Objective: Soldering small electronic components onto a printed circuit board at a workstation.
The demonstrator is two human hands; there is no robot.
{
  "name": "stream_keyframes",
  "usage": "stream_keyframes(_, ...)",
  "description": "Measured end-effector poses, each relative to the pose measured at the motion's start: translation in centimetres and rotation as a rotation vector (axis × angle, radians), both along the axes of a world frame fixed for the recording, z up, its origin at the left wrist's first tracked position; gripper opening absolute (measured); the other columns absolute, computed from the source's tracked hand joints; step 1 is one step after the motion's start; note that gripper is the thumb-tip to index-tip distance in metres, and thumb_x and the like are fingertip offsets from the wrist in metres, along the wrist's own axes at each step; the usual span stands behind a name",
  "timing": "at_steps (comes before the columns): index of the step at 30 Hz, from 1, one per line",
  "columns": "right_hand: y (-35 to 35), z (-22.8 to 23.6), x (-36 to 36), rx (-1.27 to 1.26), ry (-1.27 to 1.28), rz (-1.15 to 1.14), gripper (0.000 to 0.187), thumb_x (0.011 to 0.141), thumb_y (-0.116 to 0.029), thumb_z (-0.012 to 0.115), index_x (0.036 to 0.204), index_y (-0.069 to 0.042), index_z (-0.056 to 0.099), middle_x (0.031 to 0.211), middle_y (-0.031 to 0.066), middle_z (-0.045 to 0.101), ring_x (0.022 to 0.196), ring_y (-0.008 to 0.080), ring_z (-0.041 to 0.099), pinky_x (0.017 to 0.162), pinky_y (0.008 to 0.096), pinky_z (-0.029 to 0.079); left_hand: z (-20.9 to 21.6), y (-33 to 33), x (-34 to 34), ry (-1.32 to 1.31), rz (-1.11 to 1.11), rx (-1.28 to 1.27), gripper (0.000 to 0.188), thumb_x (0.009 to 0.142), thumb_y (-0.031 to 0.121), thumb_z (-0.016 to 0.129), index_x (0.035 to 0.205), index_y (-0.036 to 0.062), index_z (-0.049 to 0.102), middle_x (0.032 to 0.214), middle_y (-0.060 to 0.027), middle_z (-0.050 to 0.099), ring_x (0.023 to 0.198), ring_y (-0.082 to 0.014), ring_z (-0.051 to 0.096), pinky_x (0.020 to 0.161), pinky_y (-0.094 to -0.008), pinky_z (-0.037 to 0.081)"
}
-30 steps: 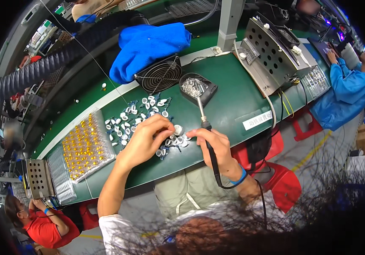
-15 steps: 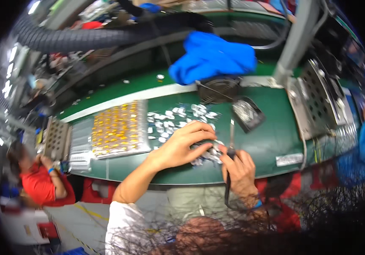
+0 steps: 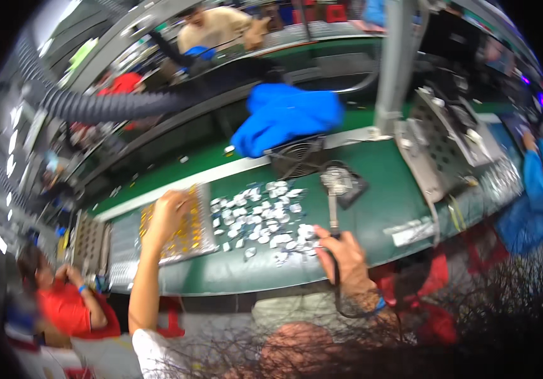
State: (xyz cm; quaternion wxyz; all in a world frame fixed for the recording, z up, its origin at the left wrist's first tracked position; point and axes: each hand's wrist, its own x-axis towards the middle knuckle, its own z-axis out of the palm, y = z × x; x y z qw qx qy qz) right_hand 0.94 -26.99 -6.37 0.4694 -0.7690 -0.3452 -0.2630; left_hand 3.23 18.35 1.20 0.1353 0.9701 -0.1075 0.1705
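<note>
My left hand (image 3: 171, 215) is over a clear tray (image 3: 208, 221) of small yellow-orange parts. Its fingers curl down onto the tray, hiding their tips and anything between them. My right hand (image 3: 348, 260) grips a corded tool with a black handle and a straight metal shaft (image 3: 332, 211), which looks like a soldering iron. Its shaft points away from me, toward a small black box (image 3: 355, 192) holding silvery material. Many small white pieces (image 3: 262, 218) lie scattered on the green bench between my hands, some close beside my right fingers.
A small black fan (image 3: 300, 158) stands behind the pieces, under a blue cloth (image 3: 290, 114). To the right is a perforated metal unit (image 3: 439, 139), with a white strip (image 3: 410, 232) in front. A co-worker in red (image 3: 72, 306) sits at left; a blue sleeve (image 3: 536, 174) shows at right.
My left hand has moved left from the white pieces to the tray of yellow parts. My right hand still grips the tool near the pieces. The whole view has shifted.
</note>
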Motion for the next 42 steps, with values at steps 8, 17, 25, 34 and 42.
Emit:
stream_keyframes(8, 1.2, 0.3, -0.3, 0.099, -0.034, 0.006, 0.042, 0.089, -0.002, 0.076, 0.129, -0.006, 0.063, 0.107, 0.0104, 0.07, 0.073, 0.0256, 0.057, 0.063, 0.0381, 0.051, 0.2, 1.5, -2.3, 0.075, 0.184, -0.235, 0.009, 0.09, -0.003, 0.069, 0.098, -0.0057, 0.068, 0.087, -0.0124, 0.07, 0.077, -0.0217, 0.067, 0.076, -0.034, 0.055)
stream_keyframes(17, 0.8, 0.7, -0.6, 0.171, 0.123, 0.184, 0.055, 0.089, 0.004, 0.073, 0.141, -0.007, 0.059, 0.103, 0.009, 0.073, 0.071, 0.0243, 0.058, 0.062, 0.0384, 0.052, 0.4, -9.5, -1.8, -0.058, -0.238, -0.883, 0.018, 0.09, -0.011, 0.069, 0.107, -0.0051, 0.068, 0.117, -0.0105, 0.063, 0.103, -0.0174, 0.063, 0.088, -0.0294, 0.055)
stream_keyframes(25, -5.6, 3.1, -2.2, 0.087, 0.085, 0.041, 0.043, 0.088, -0.007, 0.078, 0.125, 0.009, 0.065, 0.088, 0.0165, 0.073, 0.07, 0.0278, 0.067, 0.063, 0.0373, 0.055, -1.0, -21.0, 0.4, 0.274, -0.42, -0.989, 0.016, 0.093, -0.007, 0.071, 0.108, -0.004, 0.074, 0.114, -0.0122, 0.072, 0.103, -0.02, 0.068, 0.09, -0.0306, 0.055)
stream_keyframes(34, -3.5, -0.4, -2.2, 0.044, 0.043, -0.022, 0.043, 0.077, -0.017, 0.091, 0.108, 0.002, 0.069, 0.085, 0.0124, 0.073, 0.068, 0.0261, 0.069, 0.06, 0.0337, 0.053, -3.3, -22.1, -0.8, 0.378, -0.271, -1.065, 0.015, 0.095, -0.007, 0.069, 0.109, -0.0053, 0.072, 0.115, -0.0149, 0.072, 0.109, -0.0217, 0.07, 0.095, -0.0316, 0.058)
stream_keyframes(42, -3.3, -0.4, -1.8, -0.078, -0.031, -0.026, 0.049, 0.072, -0.014, 0.095, 0.111, -0.003, 0.067, 0.089, 0.0097, 0.074, 0.067, 0.0243, 0.069, 0.06, 0.0337, 0.052, -3.6, -22.8, -0.9, 0.461, -0.294, -0.945, 0.013, 0.095, -0.007, 0.068, 0.108, -0.0072, 0.07, 0.114, -0.0164, 0.072, 0.11, -0.0242, 0.071, 0.096, -0.0313, 0.059)
